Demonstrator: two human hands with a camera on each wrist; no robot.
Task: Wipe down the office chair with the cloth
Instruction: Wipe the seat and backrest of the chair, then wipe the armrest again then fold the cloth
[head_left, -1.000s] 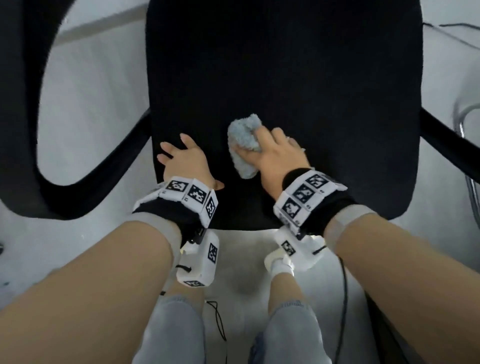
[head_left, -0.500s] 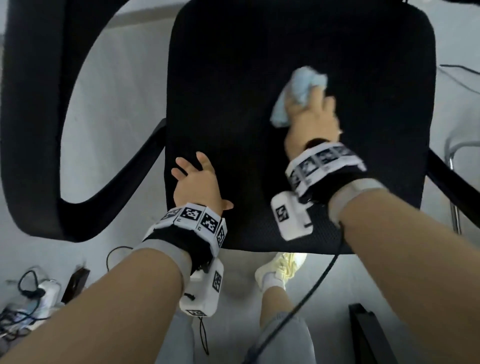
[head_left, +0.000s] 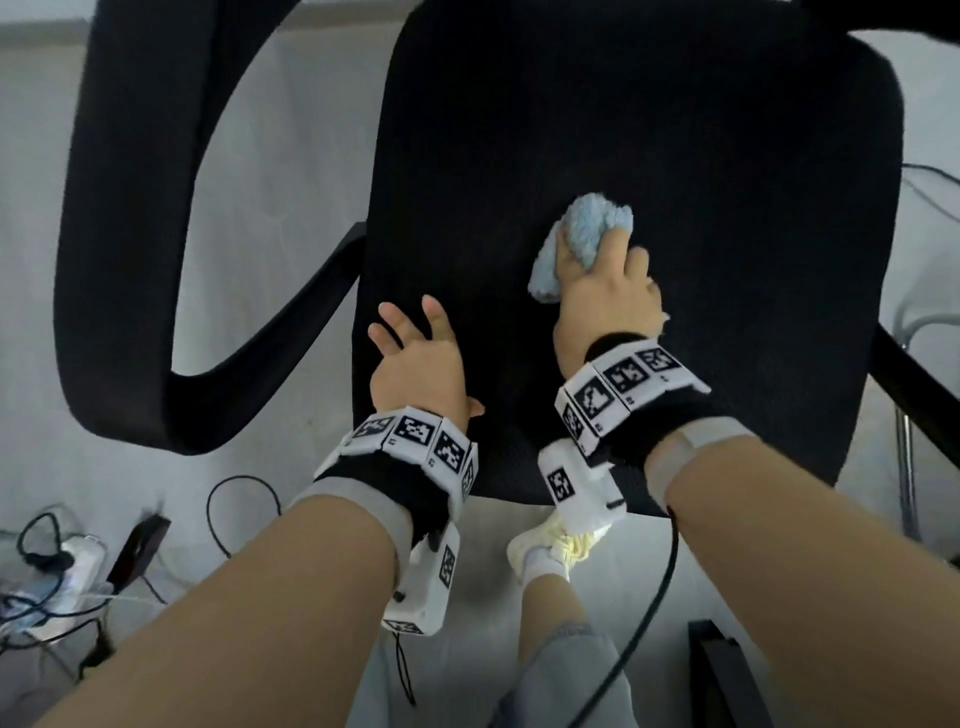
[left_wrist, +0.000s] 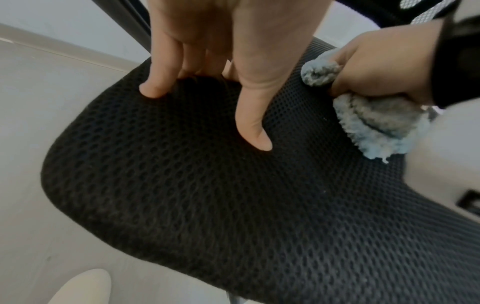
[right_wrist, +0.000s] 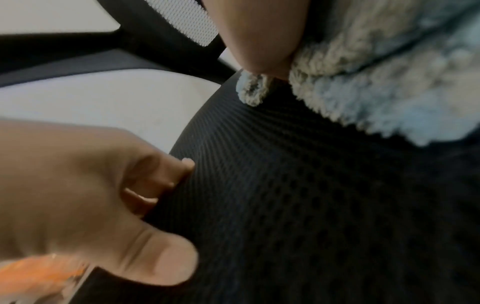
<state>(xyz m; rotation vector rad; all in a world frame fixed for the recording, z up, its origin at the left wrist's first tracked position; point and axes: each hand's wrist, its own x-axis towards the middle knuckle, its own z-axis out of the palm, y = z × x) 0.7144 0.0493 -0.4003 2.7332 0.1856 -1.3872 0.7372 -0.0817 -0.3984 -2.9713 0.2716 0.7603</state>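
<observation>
Floor clutter: a white power strip (head_left: 78, 558) with tangled dark cables is seen at the far left on the pale floor (head_left: 291, 171).
Armrest: a black looped armrest (head_left: 130, 234) is seen left of the seat, joined to it by a black strut.
Left hand: the left hand (head_left: 415, 364) is laid on the near left part of the seat, fingers straight and spread; in the left wrist view its fingertips (left_wrist: 255, 139) are pressed into the mesh and nothing is held.
Office chair: the black mesh seat of the office chair (head_left: 675, 156) is viewed from above and fills the middle of the head view; the honeycomb weave is shown closely in the left wrist view.
Cloth: a fluffy light blue cloth (head_left: 592, 228) is bunched up and pressed onto the middle of the seat, just right of the left hand.
Right hand: the right hand (head_left: 608, 296) is closed over the cloth, with fingers curled round the bundle; the thumb is seen pressed against the pile in the right wrist view.
Shoe: a pale shoe (head_left: 556, 545) is seen on the floor below the front edge of the seat.
Far right: a chrome tube frame (head_left: 906, 457) is partly seen beside the chair.
</observation>
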